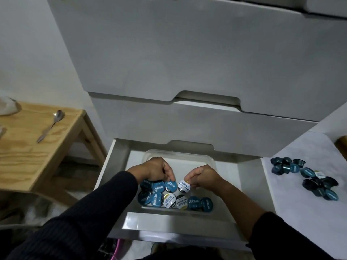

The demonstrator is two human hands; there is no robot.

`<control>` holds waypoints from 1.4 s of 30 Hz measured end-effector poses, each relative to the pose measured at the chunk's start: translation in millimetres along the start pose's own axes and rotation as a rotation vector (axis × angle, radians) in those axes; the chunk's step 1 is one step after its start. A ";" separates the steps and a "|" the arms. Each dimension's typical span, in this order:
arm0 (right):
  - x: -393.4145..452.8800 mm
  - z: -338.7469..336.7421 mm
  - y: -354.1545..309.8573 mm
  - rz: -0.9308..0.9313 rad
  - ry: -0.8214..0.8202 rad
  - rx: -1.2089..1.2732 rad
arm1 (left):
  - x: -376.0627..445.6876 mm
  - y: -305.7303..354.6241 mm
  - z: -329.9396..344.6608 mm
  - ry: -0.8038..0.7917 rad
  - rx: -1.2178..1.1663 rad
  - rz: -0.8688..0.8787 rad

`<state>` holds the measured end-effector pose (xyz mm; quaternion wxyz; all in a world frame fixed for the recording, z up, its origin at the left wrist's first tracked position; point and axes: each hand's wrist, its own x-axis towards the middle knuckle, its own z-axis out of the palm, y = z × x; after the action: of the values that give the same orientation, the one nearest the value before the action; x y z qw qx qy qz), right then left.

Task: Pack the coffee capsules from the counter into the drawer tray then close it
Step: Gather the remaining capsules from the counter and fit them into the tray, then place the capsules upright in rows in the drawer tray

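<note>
Both hands are down in the open drawer at lower centre of the frame, working over the clear tray that sits inside it. The right hand pinches a white capsule by its upper rim between thumb and fingertips, the other fingers curled; the foil lid faces up toward the camera and the capsule sits at the right end of the tray's upper row. The left hand, just left of it, has its fingers curled down onto a blue capsule, the neighbour of the white one; it seems to pinch that rim too, though the fingertips hide the contact.

The tray capsules lie in two rows along the tray's near side, lids up, the lower row full from left to right. The upper row runs from the left and ends at the white capsule, so the free slots lie to the right of the right hand, and the tray's far half is bare.

The loose capsules still to be packed lie in two heaps on the white counter at the right edge of the frame, well apart from the drawer. They lie to the right of both hands, and the right hand is the nearer, so by my judgement the next reach falls to it. The drawer stays to be shut afterwards.
</note>
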<state>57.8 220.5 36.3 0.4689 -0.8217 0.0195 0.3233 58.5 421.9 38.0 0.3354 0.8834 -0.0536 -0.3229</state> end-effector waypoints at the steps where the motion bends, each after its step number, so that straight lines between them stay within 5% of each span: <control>1: -0.5 0.6 0.0 0.002 -0.012 0.001 | -0.3 0.2 0.1 0.000 -0.004 0.002; 13: -4.5 2.5 -2.4 -0.012 -0.032 -0.088 | -11.4 7.6 -0.5 0.066 -0.044 0.029; 27: -27.9 26.6 -12.1 -0.282 0.211 -0.569 | -57.2 37.4 33.0 0.573 0.339 -0.033; 33: -45.7 30.8 0.3 -0.547 0.530 -0.737 | -76.8 52.5 52.1 0.792 0.449 -0.050; 42: -71.4 -23.8 45.0 -0.827 0.910 -1.104 | -74.1 132.9 80.6 0.769 0.338 -0.021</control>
<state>-1.5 157.3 49.8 0.0249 -0.9252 -0.2583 -0.2769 -32.5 297.8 115.3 0.1782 0.9826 0.0321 0.0403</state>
